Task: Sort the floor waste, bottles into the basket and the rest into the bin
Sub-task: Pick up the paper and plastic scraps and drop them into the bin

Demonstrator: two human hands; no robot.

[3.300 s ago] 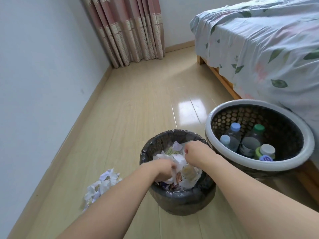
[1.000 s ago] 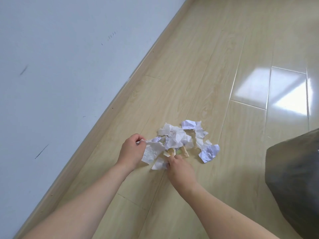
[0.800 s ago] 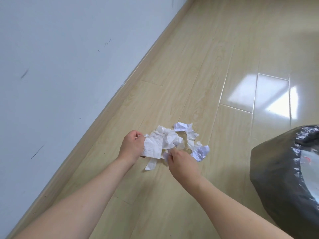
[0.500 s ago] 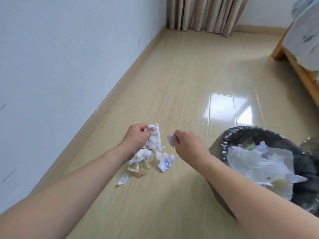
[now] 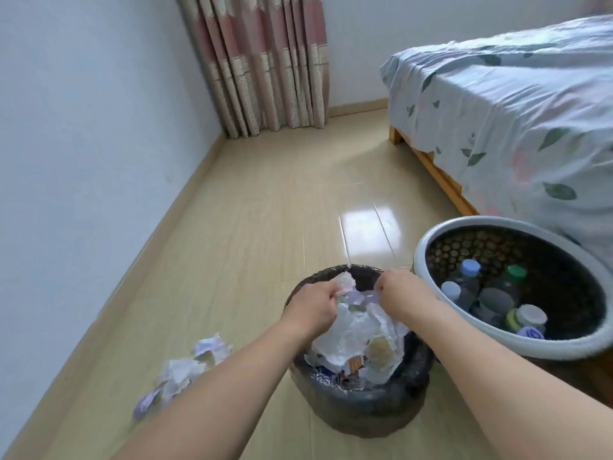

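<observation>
**Paper scraps held over the bin, more left on the floor**

Head view: both hands are above the round bin lined with a black plastic bag [image 5: 360, 406], which stands on the pale wood-look floor [image 5: 252, 227]. The left hand [image 5: 313, 308] has its fingers curled round a crumpled white and lilac paper scrap [image 5: 345, 282], held just over the bin's far rim. The right hand [image 5: 403, 293] is curled too, with its fingertips pinched together; it seems to hold a thin pale scrap, though motion blur makes that hard to confirm. Below them the bin is already heaped with crumpled white paper and wrappers [image 5: 358, 340].

Touching the bin's right side stands the round dark woven basket with a thick white rim [image 5: 431, 242], and inside it lie several clear plastic bottles with blue, green and white caps [image 5: 491, 293]. No bottle shows on the visible floor, so that half of the sorting looks done.

Left of the bin, near the left forearm, a loose pile of torn white and lilac paper [image 5: 185, 370] lies on the floor, well short of the white wall [image 5: 83, 161].

The step in hand looks like the drop into the bin. The next move calls for both hands to let go above the heap, not at the rim, so light scraps do not flutter out. Then comes a reach left and down to the floor pile, probably in more than one handful.
</observation>
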